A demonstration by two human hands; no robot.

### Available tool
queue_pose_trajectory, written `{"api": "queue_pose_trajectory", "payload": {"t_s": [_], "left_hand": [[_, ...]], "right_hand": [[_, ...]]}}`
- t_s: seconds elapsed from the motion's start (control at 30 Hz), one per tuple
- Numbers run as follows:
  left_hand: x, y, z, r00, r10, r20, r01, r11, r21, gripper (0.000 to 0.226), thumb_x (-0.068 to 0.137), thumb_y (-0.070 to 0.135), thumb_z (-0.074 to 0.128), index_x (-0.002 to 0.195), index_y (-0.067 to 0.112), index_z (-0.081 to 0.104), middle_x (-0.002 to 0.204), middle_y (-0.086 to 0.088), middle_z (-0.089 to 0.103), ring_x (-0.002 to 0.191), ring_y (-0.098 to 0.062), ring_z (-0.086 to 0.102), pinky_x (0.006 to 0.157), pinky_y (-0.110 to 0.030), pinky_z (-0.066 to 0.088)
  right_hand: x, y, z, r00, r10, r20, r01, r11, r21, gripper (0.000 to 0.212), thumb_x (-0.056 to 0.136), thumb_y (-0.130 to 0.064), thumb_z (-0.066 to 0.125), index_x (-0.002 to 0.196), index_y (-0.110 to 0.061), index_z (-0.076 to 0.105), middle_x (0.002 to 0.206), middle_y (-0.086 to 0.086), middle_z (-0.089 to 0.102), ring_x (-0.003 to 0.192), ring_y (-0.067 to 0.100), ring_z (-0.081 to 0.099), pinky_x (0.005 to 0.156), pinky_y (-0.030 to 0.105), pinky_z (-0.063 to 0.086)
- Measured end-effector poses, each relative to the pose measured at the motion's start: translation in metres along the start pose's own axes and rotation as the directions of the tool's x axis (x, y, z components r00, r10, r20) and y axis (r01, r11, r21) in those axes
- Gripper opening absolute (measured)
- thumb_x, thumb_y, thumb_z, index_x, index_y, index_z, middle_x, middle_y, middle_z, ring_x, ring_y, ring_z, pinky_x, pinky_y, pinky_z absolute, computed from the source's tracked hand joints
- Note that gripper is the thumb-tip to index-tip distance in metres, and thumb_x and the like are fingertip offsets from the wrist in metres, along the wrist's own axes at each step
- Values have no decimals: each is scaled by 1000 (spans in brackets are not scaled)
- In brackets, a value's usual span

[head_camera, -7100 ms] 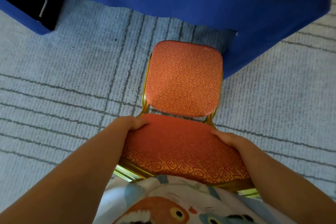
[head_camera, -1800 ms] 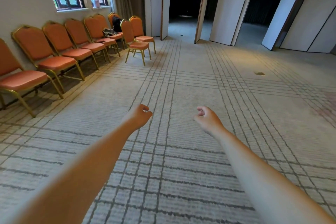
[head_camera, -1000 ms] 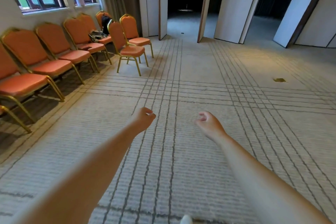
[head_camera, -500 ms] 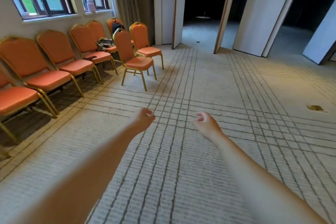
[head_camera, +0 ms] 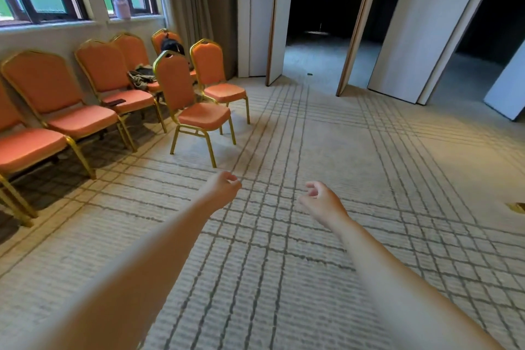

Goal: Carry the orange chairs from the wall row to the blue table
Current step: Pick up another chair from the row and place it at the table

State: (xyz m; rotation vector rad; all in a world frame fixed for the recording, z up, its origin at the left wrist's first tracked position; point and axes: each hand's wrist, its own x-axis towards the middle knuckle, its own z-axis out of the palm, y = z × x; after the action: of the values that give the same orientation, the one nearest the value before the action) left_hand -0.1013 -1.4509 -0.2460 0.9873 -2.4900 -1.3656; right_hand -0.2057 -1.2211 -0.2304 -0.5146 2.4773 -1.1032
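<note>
Standing just out of the wall row, one orange chair (head_camera: 196, 105) has its back toward the window wall (head_camera: 65, 34) and its seat pointing out into the room, angled to your right. A second orange chair (head_camera: 217, 77) stands beyond it, nearer the far end of the window wall, facing much the same way. The row of orange chairs (head_camera: 71, 105) runs lengthwise along the window wall, seats pointing away from it. On the row's seats lie a crumpled bag (head_camera: 140, 78), a black backpack (head_camera: 172, 47) and a small dark flat item (head_camera: 115, 102). A pink bottle (head_camera: 121, 7) stands on the sill of the window wall.

Your left hand (head_camera: 223, 189) and right hand (head_camera: 321, 202) reach forward over the patterned carpet (head_camera: 284, 264), well out from the window wall. They are apart from each other, with fingers loosely curled and holding nothing. White partition panels (head_camera: 420, 23) stand past the far end of the window wall.
</note>
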Motion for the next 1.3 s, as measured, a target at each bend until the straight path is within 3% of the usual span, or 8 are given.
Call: {"api": "queue_pose_trajectory", "payload": {"t_s": [0.17,0.27,0.37,0.63,0.77,0.97,1.13,1.3], "left_hand": [[107,40,-2,1000,-5,22,3,996,93,11,92,35,52,94,25,56,89,1,65,83,-19,65,86,-41,54],[182,57,3,999,-11,38,6,992,126,9,93,36,51,94,28,55,88,2,64,78,-17,63,75,-33,52],[259,69,9,998,6,62,-15,988,154,12,93,34,50,82,29,50,88,3,60,74,-16,58,68,-30,46],[502,151,22,998,-52,-21,54,990,131,18,92,34,49,104,23,57,94,4,63,72,-14,61,66,-28,49],[597,180,22,996,-84,-38,88,988,130,32,94,38,50,121,22,58,110,2,61,91,-13,61,77,-27,49],[754,198,20,994,-105,-21,107,983,149,12,95,33,50,97,23,57,99,0,58,89,-19,60,81,-32,49],[921,203,4,994,-105,-22,107,987,122,35,93,38,54,123,20,59,112,2,61,88,-9,60,70,-26,48],[1078,230,-27,993,-117,-28,120,985,125,35,92,40,54,122,22,57,114,0,61,94,-14,63,88,-37,54]], "right_hand": [[119,-19,-15,999,20,-28,-19,1000,11,48,89,-32,60,134,-20,48,120,1,53,102,19,57,90,35,50],[202,-26,-24,999,49,-18,-49,998,31,50,90,-33,60,136,-20,47,126,2,52,91,15,58,81,31,48],[288,-30,-27,998,54,-10,-54,997,46,54,90,-34,60,140,-21,45,132,2,50,99,18,58,81,31,49],[561,-65,-68,999,-30,37,29,1000,11,54,87,-37,63,137,-20,48,131,4,53,112,22,57,94,36,48],[668,-89,-86,997,-53,52,53,999,-7,53,90,-36,61,138,-19,48,130,4,52,113,22,56,92,34,48],[827,-113,-86,993,-45,106,47,999,-14,54,87,-38,61,137,-22,48,129,1,52,109,19,56,96,34,47],[980,-147,-74,992,-62,108,62,998,6,52,87,-35,63,136,-21,49,125,1,53,113,19,56,95,34,48],[1123,-195,-72,995,-65,79,65,998,3,51,88,-36,63,135,-23,50,126,0,53,109,17,55,86,27,40]]}}
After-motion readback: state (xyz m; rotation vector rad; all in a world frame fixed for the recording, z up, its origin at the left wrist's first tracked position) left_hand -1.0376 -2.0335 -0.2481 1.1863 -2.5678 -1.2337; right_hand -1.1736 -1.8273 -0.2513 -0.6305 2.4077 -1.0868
